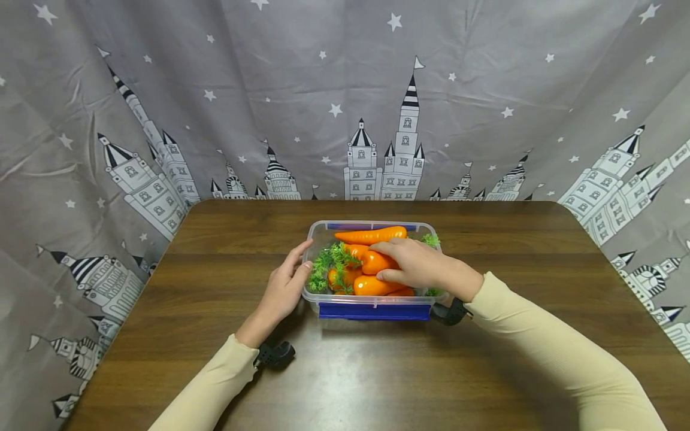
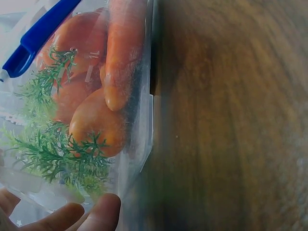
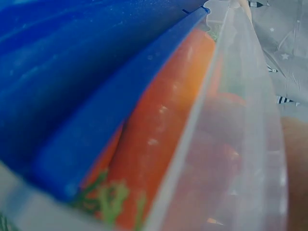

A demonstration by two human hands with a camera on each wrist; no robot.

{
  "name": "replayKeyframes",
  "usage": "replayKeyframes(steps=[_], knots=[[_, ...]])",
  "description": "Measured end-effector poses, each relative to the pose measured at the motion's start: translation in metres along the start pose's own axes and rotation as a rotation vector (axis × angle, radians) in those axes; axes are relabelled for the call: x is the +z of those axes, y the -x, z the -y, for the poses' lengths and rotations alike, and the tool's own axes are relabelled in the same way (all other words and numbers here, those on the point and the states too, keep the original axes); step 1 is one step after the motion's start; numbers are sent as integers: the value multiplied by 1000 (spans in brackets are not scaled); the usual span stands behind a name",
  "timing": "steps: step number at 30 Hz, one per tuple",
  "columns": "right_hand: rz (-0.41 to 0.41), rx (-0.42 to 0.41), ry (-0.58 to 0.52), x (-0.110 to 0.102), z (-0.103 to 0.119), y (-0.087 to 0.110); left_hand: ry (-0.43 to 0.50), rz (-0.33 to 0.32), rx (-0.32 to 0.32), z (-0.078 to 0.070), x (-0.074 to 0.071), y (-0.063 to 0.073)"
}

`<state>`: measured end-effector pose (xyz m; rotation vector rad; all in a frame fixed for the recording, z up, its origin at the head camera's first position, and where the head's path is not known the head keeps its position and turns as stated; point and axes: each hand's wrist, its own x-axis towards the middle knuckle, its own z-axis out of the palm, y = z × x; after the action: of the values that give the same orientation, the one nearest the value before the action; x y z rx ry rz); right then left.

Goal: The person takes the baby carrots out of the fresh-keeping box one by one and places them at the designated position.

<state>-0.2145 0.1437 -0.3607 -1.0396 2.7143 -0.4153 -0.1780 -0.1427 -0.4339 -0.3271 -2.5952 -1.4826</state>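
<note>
A clear plastic food container (image 1: 321,299) with blue side clips sits on the table, holding several orange vegetables and green sprigs (image 1: 323,263). One carrot (image 1: 372,234) lies along its far side. My right hand (image 1: 420,263) reaches in from the right; its thumb and forefinger lie on either side of a rounded orange bell pepper (image 1: 376,262) and grip it. At the left end, my left hand (image 1: 281,284) rests against the rim with extended fingers. In the left wrist view, fingertips (image 2: 103,211) touch the container's end. The right wrist view shows a blue clip (image 3: 96,115) and a carrot (image 3: 154,125) through the wall.
The brown wooden table (image 1: 242,239) extends around the container. Behind it hangs a grey curtain (image 1: 302,78) with castles and stars. A black wrist camera (image 1: 276,355) is strapped below the left hand, and another (image 1: 451,312) sits by the container's near right corner.
</note>
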Motion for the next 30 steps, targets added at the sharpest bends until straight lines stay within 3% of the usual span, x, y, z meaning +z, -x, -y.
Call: replayKeyframes(steps=[9,14,21,30], knots=[[-35,-23,9,3,-4,2,-2,1,4,0,1,0],[-96,-41,-18,-2,-4,5,-5,1,9,1,2,0],[-214,-78,-119,-20,-4,9,-10,-2,8,2,1,0],[-289,-13,-158,-53,-10,24,-11,-4,13,3,1,-1]])
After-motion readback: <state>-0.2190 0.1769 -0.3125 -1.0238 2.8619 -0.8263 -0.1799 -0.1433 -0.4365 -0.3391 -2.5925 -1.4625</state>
